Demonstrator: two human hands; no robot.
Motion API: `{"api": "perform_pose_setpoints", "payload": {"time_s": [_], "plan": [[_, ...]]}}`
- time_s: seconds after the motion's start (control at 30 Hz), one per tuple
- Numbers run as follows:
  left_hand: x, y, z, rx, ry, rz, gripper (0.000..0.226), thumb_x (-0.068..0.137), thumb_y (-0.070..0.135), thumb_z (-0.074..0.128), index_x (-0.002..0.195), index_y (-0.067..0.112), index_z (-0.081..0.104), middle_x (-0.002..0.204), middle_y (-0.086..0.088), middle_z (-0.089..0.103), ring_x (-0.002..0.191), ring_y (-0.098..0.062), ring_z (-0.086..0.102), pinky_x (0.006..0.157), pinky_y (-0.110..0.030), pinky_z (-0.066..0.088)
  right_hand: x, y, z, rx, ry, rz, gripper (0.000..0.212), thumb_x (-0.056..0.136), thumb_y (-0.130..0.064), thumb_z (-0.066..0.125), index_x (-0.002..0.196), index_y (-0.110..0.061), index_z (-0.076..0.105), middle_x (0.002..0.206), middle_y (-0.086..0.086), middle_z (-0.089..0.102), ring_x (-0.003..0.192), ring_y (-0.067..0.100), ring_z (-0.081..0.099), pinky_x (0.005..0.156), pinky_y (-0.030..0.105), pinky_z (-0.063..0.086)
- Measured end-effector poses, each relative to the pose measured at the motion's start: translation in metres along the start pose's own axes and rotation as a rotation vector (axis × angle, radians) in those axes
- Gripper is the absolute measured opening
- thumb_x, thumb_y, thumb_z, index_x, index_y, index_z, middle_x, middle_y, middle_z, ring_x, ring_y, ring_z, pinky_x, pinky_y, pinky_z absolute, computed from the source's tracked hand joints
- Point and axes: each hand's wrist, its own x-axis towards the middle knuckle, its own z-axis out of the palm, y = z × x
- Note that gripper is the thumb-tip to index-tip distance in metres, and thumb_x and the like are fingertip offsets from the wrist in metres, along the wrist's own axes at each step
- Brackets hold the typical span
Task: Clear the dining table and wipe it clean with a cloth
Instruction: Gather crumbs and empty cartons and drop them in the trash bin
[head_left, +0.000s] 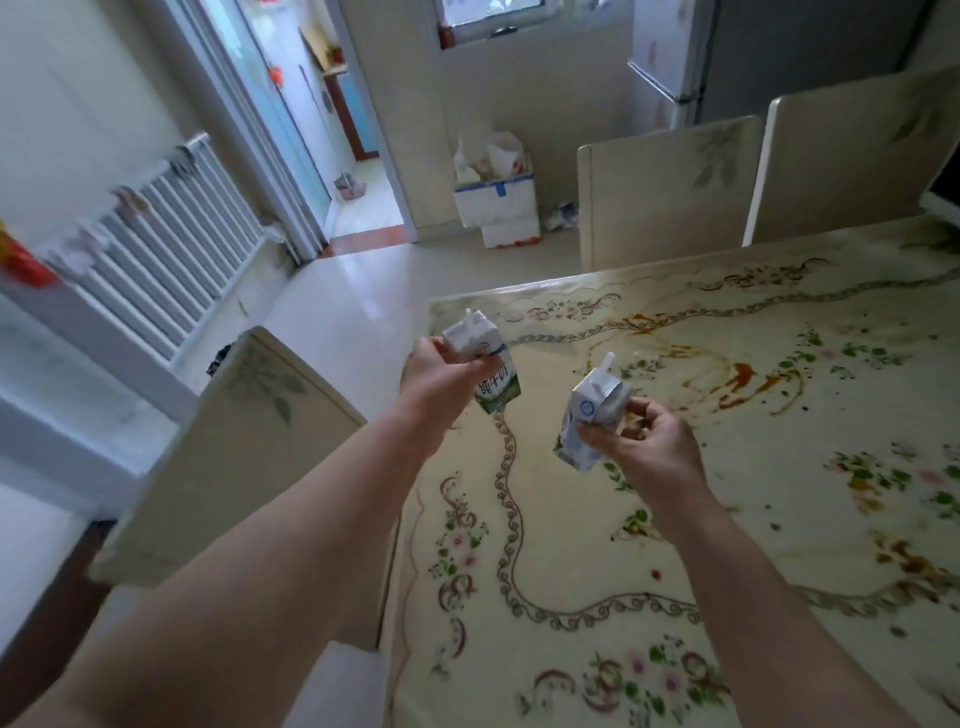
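Observation:
My left hand (441, 371) grips a small white, blue and green milk carton (488, 366) with a straw, held in the air over the table's left edge. My right hand (647, 441) holds a second, crumpled white and blue milk carton (592, 415) with a straw, above the table. The dining table (727, 545) has a cream top with a floral pattern. Brown and orange sauce smears (743, 376) and dark crumbs spread over its middle and right side. No cloth is in view.
Cream chairs stand at the table: one at the left (244, 447), two at the far side (670, 192). White foam boxes with bags (496, 200) sit on the floor by the far wall. A radiator (171, 249) lines the left wall beside a doorway (332, 130).

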Motion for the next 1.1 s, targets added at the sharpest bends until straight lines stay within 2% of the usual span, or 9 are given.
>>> {"api": "perform_pose_setpoints", "payload": {"time_s": [0.07,0.2,0.27,0.33,0.43,0.67,0.87,1.0,1.1], "plan": [[-0.017,-0.004,-0.033,0.001,0.035,0.022,0.051,0.076,0.022,0.079,0.115,0.006,0.051,0.107,-0.006,0.061,0.090,-0.017,0.058,0.064,-0.023,0.047,-0.019,-0.003,0.023,-0.013,-0.039,-0.019,0.053,0.067,-0.018,0.085,0.114,-0.016,0.060,0.088,-0.003,0.069,0.068,0.004,0.061,0.057,0.015,0.045],[-0.060,-0.023,-0.117,-0.021,0.121,0.068,0.049,0.077,0.023,0.078,0.113,0.011,0.048,0.105,-0.005,0.059,0.093,-0.019,0.057,0.069,-0.026,0.045,-0.077,-0.009,0.082,-0.020,-0.133,-0.055,0.045,0.069,-0.017,0.083,0.108,-0.018,0.060,0.063,-0.008,0.053,0.043,-0.005,0.047,0.045,0.011,0.038],[-0.082,-0.034,-0.158,-0.019,0.183,0.104,0.040,0.079,0.020,0.077,0.110,0.011,0.054,0.094,-0.002,0.059,0.077,-0.013,0.055,0.062,-0.023,0.042,-0.104,-0.008,0.110,-0.021,-0.169,-0.069,0.047,0.068,-0.018,0.084,0.109,-0.016,0.061,0.063,-0.006,0.051,0.047,0.002,0.045,0.049,0.017,0.038],[-0.103,-0.047,-0.201,-0.033,0.248,0.099,0.042,0.078,0.022,0.078,0.111,0.009,0.054,0.089,0.000,0.057,0.069,-0.009,0.050,0.059,-0.023,0.041,-0.131,-0.004,0.139,-0.011,-0.191,-0.073,0.048,0.068,-0.020,0.084,0.109,-0.015,0.062,0.061,-0.005,0.047,0.049,0.006,0.039,0.048,0.022,0.035],[-0.126,-0.067,-0.255,-0.053,0.329,0.081,0.054,0.075,0.026,0.081,0.116,0.005,0.052,0.102,-0.006,0.060,0.080,-0.015,0.055,0.066,-0.028,0.044,-0.163,-0.001,0.176,0.009,-0.223,-0.081,0.045,0.068,-0.021,0.084,0.107,-0.017,0.063,0.056,-0.007,0.042,0.042,0.003,0.034,0.043,0.021,0.029],[-0.169,-0.106,-0.355,-0.114,0.502,0.030,0.051,0.079,0.016,0.079,0.118,0.005,0.048,0.112,-0.007,0.057,0.096,-0.019,0.056,0.074,-0.030,0.045,-0.214,-0.006,0.271,-0.031,-0.409,-0.096,0.044,0.071,-0.021,0.082,0.111,-0.014,0.065,0.054,-0.009,0.043,0.033,-0.001,0.035,0.037,0.011,0.028],[-0.168,-0.136,-0.411,-0.125,0.589,-0.020,0.049,0.079,0.017,0.078,0.115,0.005,0.048,0.114,-0.009,0.057,0.091,-0.018,0.054,0.074,-0.030,0.044,-0.221,-0.011,0.342,-0.055,-0.509,-0.118,0.042,0.070,-0.024,0.083,0.108,-0.015,0.067,0.058,-0.006,0.042,0.040,0.001,0.032,0.041,0.017,0.027],[-0.144,-0.146,-0.439,-0.118,0.628,-0.041,0.046,0.080,0.019,0.078,0.111,0.008,0.047,0.110,-0.007,0.057,0.084,-0.015,0.053,0.072,-0.029,0.045,-0.207,-0.022,0.393,0.018,-0.571,-0.085,0.041,0.074,-0.015,0.080,0.110,-0.006,0.063,0.058,-0.002,0.039,0.032,0.000,0.033,0.035,0.011,0.027],[-0.122,-0.148,-0.459,-0.132,0.644,-0.069,0.047,0.079,0.020,0.079,0.112,0.009,0.048,0.112,-0.007,0.058,0.091,-0.017,0.056,0.078,-0.032,0.048,-0.192,-0.027,0.431,-0.013,-0.595,-0.076,0.041,0.073,-0.017,0.081,0.110,-0.008,0.064,0.058,-0.003,0.041,0.031,0.000,0.033,0.035,0.012,0.027]]}}
